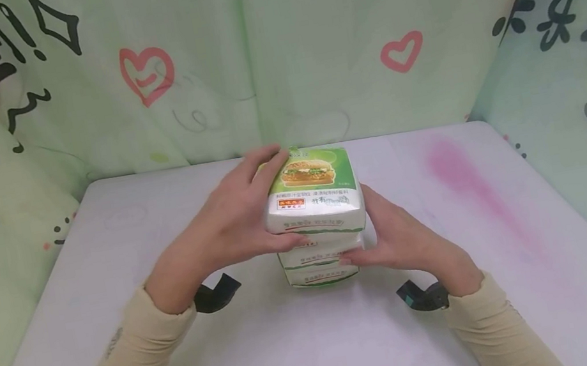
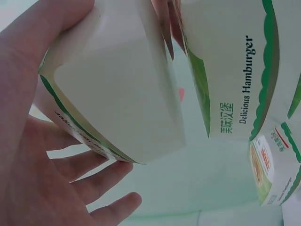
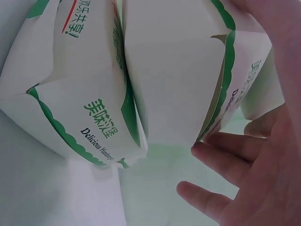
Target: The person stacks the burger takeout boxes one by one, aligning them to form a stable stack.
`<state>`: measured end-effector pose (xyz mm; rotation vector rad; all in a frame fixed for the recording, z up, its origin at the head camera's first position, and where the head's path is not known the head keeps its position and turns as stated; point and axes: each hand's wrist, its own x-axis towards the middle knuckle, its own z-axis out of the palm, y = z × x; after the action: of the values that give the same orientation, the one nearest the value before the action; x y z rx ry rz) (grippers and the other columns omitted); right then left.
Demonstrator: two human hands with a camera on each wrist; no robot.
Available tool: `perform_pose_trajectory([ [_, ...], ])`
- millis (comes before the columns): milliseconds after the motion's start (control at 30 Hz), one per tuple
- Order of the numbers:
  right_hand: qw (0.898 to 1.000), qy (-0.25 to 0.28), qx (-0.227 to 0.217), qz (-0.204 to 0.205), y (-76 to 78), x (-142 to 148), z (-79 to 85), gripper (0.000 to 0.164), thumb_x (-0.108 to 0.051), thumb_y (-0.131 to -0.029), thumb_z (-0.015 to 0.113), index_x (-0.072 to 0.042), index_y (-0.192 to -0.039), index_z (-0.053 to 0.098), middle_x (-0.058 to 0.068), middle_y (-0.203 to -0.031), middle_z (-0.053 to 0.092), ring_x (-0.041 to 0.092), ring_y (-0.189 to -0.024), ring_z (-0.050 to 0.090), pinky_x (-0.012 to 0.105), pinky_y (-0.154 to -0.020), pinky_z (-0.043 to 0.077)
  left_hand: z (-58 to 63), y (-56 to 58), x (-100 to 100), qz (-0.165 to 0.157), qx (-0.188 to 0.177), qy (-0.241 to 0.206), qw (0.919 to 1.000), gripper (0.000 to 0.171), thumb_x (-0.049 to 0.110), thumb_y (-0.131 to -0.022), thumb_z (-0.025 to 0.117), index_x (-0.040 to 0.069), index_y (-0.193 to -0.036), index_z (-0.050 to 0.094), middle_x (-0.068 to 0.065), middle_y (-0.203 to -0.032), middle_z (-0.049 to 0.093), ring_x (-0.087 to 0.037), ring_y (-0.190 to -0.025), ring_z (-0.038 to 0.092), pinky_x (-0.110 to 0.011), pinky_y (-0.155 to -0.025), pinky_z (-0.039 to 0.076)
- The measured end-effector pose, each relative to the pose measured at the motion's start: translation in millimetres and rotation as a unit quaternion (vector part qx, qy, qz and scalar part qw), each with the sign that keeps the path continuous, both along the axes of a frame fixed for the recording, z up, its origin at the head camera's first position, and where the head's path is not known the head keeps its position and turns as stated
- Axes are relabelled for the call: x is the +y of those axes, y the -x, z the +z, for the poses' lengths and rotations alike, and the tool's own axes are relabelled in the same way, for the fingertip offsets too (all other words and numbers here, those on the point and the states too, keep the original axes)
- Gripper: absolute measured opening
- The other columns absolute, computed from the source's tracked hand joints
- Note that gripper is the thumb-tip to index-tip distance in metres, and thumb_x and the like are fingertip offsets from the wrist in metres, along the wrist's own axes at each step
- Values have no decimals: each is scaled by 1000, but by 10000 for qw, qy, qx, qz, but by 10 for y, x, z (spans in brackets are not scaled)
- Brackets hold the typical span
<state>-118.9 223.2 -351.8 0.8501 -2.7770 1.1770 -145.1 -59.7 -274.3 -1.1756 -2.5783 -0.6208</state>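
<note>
Three white-and-green paper hamburger boxes are stacked at the table's middle. My left hand (image 1: 224, 223) grips the top box (image 1: 308, 174) by its left side, thumb at the near lower edge and fingers over the far side. That box carries a burger picture and is tilted toward me. Below it, my right hand (image 1: 403, 232) grips the middle box (image 3: 176, 89) from the right, thumb along its near edge. The bottom box (image 1: 323, 275) rests on the table, mostly hidden under the others. In the left wrist view a gap shows between the top box (image 2: 117, 94) and the middle box (image 2: 230, 70).
The white table (image 1: 275, 354) has a pink stain (image 1: 462, 180) at its right. Pale green curtains (image 1: 302, 26) with hearts and black lettering enclose its back and sides. Black straps with camera mounts (image 1: 218, 292) sit at both wrists.
</note>
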Motion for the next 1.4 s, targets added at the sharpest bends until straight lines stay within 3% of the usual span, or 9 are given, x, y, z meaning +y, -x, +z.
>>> perform_pose_trajectory([
  [467,9984,196,-520,118,2,1,39,91,-34,-74,88,-36,-145,32,-17,-134,55,6,-124,53,44,-104,47,-29,-61,63,-16,123,-40,9999,109,58,-70,82,6,-152,33,-13,-154,36,-29,-128,50,-44,-106,45],
  [633,9989,74,-468,-23,-8,24,35,90,-32,-73,88,-32,-145,33,-16,-135,54,7,-124,51,46,-105,45,-24,-75,65,47,32,-20,10000,109,58,-70,81,7,-152,32,-12,-155,35,-28,-129,50,-44,-106,46],
  [767,9984,243,-495,125,13,34,7,94,-26,-73,88,-28,-147,31,-12,-138,52,9,-126,49,46,-108,42,-31,-73,59,92,-52,12,9999,109,59,-70,81,7,-153,32,-10,-156,33,-27,-130,48,-44,-106,45],
  [1000,9954,441,-771,350,53,49,-35,95,-14,-74,85,-33,-147,28,-14,-133,57,9,-127,51,48,-109,42,-46,-64,49,128,-24,25,9999,109,60,-70,80,7,-153,32,-10,-156,33,-27,-131,48,-44,-106,45],
  [1400,9909,709,-1078,375,98,68,-104,110,-19,-77,81,-33,-156,7,1,-153,38,23,-143,32,60,-116,26,-69,-72,43,70,-26,80,9999,109,60,-71,80,6,-153,32,-13,-156,33,-30,-131,48,-45,-106,45],
])
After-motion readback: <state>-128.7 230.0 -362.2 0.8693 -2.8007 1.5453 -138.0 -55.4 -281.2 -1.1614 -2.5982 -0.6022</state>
